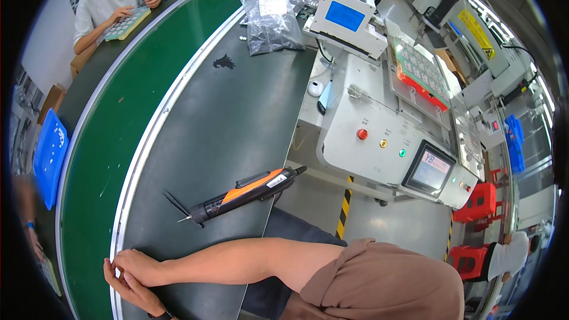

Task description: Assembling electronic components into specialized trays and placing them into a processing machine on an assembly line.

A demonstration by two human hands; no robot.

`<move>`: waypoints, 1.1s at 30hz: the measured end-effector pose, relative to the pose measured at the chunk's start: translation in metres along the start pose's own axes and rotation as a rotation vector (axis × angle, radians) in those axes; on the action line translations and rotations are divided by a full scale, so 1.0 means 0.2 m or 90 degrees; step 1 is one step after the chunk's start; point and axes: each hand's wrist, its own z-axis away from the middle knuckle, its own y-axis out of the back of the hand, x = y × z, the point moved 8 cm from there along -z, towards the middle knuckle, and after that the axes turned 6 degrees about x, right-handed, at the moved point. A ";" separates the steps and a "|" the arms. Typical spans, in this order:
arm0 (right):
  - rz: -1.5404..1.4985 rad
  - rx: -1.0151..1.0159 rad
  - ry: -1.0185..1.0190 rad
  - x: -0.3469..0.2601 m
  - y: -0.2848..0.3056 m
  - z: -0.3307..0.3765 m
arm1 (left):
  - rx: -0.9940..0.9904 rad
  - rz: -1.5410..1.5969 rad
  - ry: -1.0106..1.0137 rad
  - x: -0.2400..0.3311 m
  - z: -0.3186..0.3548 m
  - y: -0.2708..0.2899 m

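Brown sleeve (379, 281) is filling the bottom of the view, with the right forearm stretching out toward 9 o'clock. Both hands are meeting at the metal rail (121, 213) by the green conveyor belt (118, 142): right hand (137, 259) is lying on top with curled fingers, left hand (131, 291) is tucked under it, neither is holding anything. Orange-and-black electric screwdriver (243, 194) is lying on the dark worktop (231, 112), around 2 o'clock from the hands, well apart, tip pointing their way.

Screwdriver (246, 194): orange and black. Conveyor belt (124, 136): green. Worktable (237, 112): dark grey. Bin (50, 155): blue. Machine (379, 124): white, with red, yellow, green buttons. Stools (479, 201): red. Floor tape (344, 207): yellow-black striped.
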 end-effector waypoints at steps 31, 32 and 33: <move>0.014 0.001 0.006 0.04 0.02 0.00 | -0.008 0.000 0.003 -0.02 0.00 -0.05; 0.014 -0.009 0.004 0.04 0.00 0.00 | -0.003 -0.006 0.003 -0.02 0.00 -0.02; 0.015 -0.019 0.002 0.04 -0.03 0.00 | -0.001 -0.009 0.000 -0.01 0.00 0.00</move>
